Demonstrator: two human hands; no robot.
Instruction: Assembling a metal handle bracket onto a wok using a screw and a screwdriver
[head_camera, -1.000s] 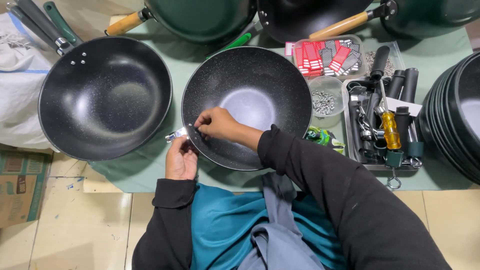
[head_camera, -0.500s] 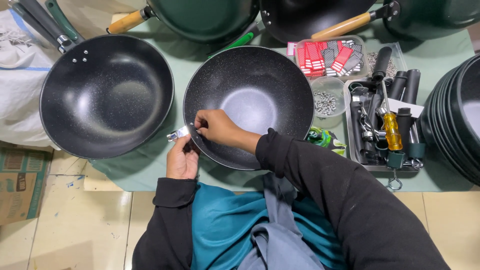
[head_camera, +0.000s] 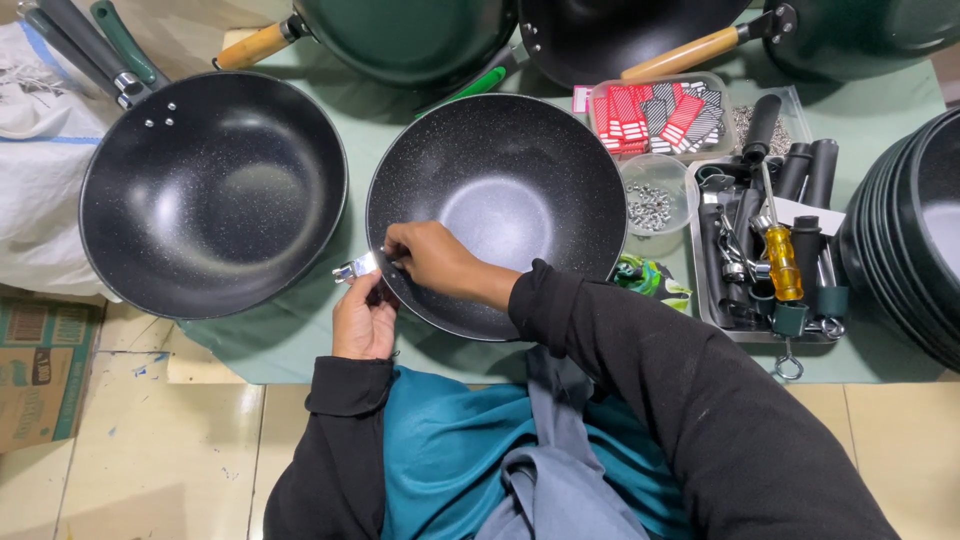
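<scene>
A black speckled wok without a handle sits on the green table in front of me. A small shiny metal bracket sticks out from its near left rim. My left hand grips that bracket from below, outside the rim. My right hand reaches over the rim from inside, its fingers pinched at the spot where the bracket meets the wok; whatever small part it pinches is hidden.
A second black wok with a dark handle lies to the left. Wooden-handled pans line the back. On the right are a metal tray of black handles with a yellow screwdriver, a cup of screws, a stack of woks.
Both hands stay at the wok's left rim. The view has shifted slightly, and the right hand's fingers have shifted a little on the bracket.
</scene>
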